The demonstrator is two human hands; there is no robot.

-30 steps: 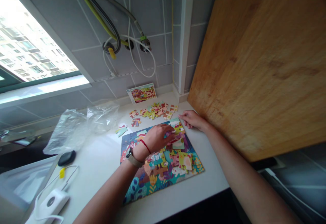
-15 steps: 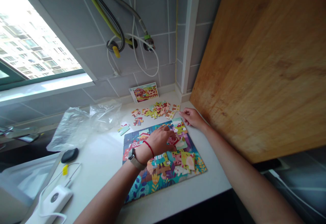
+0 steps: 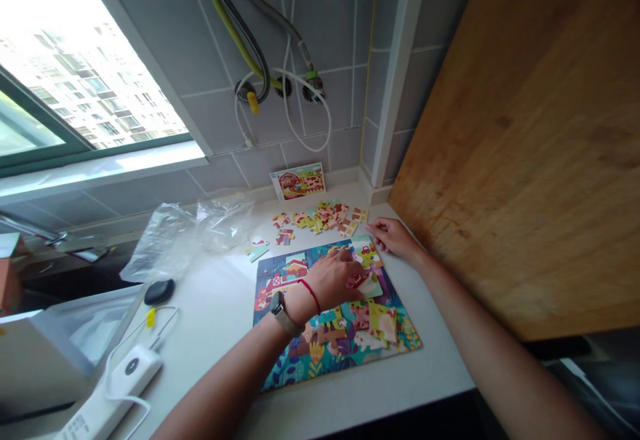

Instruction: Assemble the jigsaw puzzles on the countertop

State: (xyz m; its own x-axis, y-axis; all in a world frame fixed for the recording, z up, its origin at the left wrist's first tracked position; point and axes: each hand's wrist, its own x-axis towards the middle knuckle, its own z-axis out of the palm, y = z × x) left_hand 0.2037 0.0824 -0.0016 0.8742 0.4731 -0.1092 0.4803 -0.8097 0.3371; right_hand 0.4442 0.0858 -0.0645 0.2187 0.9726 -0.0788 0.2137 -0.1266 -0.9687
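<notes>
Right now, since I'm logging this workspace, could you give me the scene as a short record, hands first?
Left hand: over the puzzle board, fingers at a reddish piece; grip unclear
Right hand: curled, near the board's far right corner; contents unclear
Puzzle board: on the white counter, partly hidden by the left hand
Loose pieces: mostly heaped beyond the board
Picture card: propped upright behind the heap
Left side: clear plastic packaging, black object, white power strip

Your bare forearms [image 3: 465,323], with a smartwatch [image 3: 278,306] and bracelet [image 3: 312,291] on your left wrist [image 3: 299,301].
Your watch has a dark rectangular face [image 3: 277,302] and a taupe band [image 3: 289,324]; your bracelet is a thin red cord.
</notes>
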